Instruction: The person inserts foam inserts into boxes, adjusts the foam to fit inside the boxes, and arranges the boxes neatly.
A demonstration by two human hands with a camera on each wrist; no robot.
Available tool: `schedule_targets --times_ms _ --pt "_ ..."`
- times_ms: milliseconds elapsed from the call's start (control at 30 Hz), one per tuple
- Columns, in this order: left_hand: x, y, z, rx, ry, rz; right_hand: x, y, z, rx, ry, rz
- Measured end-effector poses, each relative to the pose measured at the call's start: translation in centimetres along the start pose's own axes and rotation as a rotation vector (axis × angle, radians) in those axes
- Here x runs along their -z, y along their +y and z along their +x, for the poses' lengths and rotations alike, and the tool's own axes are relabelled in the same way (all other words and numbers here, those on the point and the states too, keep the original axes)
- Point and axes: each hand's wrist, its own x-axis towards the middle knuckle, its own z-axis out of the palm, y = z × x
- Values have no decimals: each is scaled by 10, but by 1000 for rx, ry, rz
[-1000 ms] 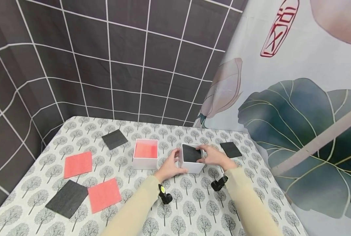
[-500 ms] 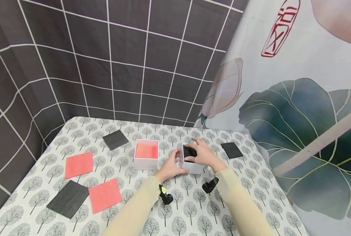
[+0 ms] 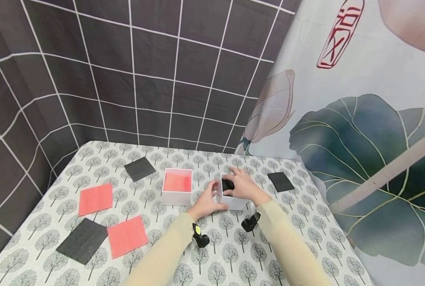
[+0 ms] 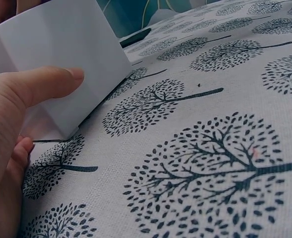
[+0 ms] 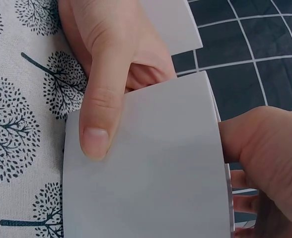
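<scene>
My left hand (image 3: 205, 202) grips a white box (image 3: 235, 203) with an open top. Its thumb (image 4: 51, 84) lies along the near wall in the left wrist view, while the fingers reach round the left side. Over the box's opening, my right hand (image 3: 247, 186) has its fingers spread and dipping inside. Something black and flat (image 3: 228, 184) shows between them, resembling the black squares on the table; the hand presses on it. In the right wrist view, the right thumb (image 5: 260, 134) goes in past the box rim, and the fingertips are partly hidden.
A second white box (image 3: 176, 198) holding a red sheet (image 3: 176, 181) stands to the left. Red squares (image 3: 95, 199) (image 3: 127, 237) and black squares (image 3: 82, 241) (image 3: 140, 169) lie farther left. Another black square (image 3: 281, 182) rests right of the hands on the tree-print tablecloth (image 3: 230, 254).
My right hand has moved left from the box's right rim to over its opening, covering more of the black piece. The left hand keeps its hold on the box.
</scene>
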Motion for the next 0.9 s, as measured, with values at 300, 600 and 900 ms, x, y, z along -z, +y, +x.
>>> schedule_targets --times_ms 300,600,900 --pt "0 5 -3 24 -3 -1 -5 0 4 -19 -53 -45" --pt "-2 1 -2 24 -6 19 -5 5 -1 8 -7 24" --pt "0 5 -2 16 5 35 -2 15 -12 -12 79 149"
